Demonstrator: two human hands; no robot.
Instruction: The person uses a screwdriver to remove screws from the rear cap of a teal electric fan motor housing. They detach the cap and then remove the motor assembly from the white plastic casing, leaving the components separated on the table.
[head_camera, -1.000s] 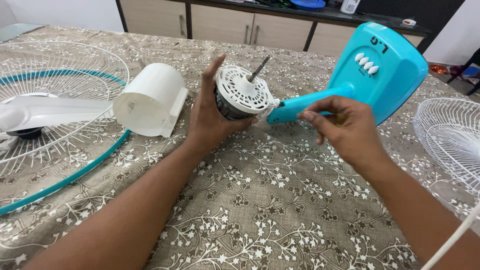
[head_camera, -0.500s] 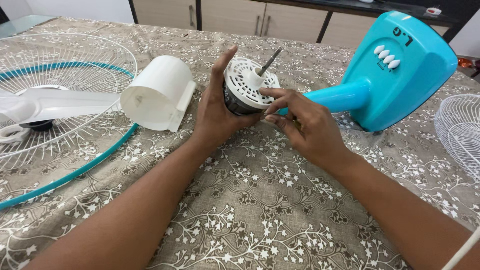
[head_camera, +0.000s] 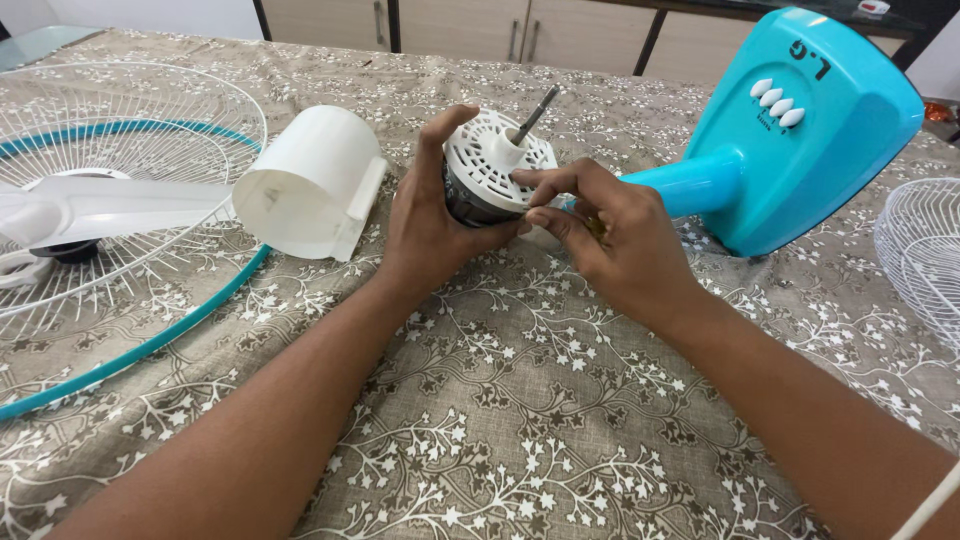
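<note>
While the left hand (head_camera: 430, 225) wraps around the side of the fan motor (head_camera: 490, 175), thumb raised along its left edge and fingers curled under it, the motor sits just above the middle of the frame, tilted so its white vented face points up and toward the camera. A thin metal shaft (head_camera: 535, 113) sticks out of the centre of that face, angled to the upper right. The right hand (head_camera: 610, 235) is pinched nearly closed at the motor's lower right rim, index finger and thumb tips touching the white edge; whether a small part sits between them cannot be made out. A turquoise neck joins the motor to the turquoise fan base (head_camera: 810, 130), which lies on its side at the upper right, a row of white push buttons on its face. Just left of the motor lies a white motor cover (head_camera: 305, 185), open end toward the camera. At the far left rests a wire fan guard (head_camera: 130, 110) with a turquoise rim, a white blade on it. A second white guard (head_camera: 925, 255) shows at the right edge. Everything lies on the worktop (head_camera: 520, 420), covered by a brown floral cloth.
</note>
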